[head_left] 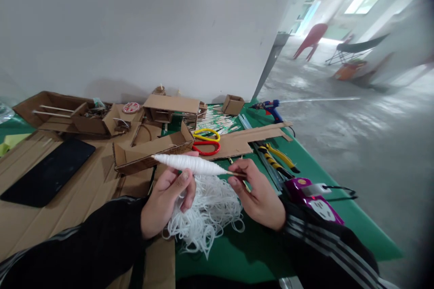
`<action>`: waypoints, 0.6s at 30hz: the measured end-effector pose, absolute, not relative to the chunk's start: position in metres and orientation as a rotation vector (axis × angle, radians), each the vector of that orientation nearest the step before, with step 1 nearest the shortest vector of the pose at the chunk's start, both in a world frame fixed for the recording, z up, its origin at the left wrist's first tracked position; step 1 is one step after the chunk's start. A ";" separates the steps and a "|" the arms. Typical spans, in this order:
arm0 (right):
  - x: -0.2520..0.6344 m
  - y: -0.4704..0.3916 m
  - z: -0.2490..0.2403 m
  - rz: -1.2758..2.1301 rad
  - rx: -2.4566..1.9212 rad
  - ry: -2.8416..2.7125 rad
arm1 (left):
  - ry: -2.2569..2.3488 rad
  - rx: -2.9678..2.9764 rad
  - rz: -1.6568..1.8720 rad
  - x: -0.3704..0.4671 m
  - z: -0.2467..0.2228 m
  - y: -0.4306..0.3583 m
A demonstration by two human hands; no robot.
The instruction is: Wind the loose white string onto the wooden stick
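Above the green table (257, 259), a white-wound spindle (193, 164) is held nearly level, its pointed tip toward nine o'clock. The person's left hand (169, 196) is half curled round its middle, thumb in front. The right hand (259, 194) pinches the bare stick end (233, 173) at three o'clock. From the spindle, loose white cord (212, 216) heaps at six, scissors (205, 152) lie around one, a dark tablet (50, 171) at nine.

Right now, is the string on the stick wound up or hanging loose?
Wound up: white string wraps the stick, tapering toward both ends.
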State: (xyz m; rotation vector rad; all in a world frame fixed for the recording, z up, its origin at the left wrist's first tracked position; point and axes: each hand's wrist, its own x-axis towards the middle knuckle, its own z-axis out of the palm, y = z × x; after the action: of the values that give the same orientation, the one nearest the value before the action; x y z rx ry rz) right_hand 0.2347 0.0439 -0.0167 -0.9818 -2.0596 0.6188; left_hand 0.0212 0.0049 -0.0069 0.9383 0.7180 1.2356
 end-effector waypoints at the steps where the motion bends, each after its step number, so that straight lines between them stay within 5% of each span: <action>1: 0.234 0.044 -0.017 0.617 -0.985 -2.052 | 0.719 0.940 1.231 0.021 -0.007 0.005; 18: 0.233 0.047 -0.020 0.493 -1.038 -2.032 | 0.704 0.936 1.246 0.022 -0.005 0.005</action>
State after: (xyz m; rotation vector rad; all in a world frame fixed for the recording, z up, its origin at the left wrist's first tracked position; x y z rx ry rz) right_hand 0.2335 0.0472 -0.0203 -1.0382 -2.0317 0.4925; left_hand 0.0220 0.0053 -0.0051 0.9364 0.7043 1.2457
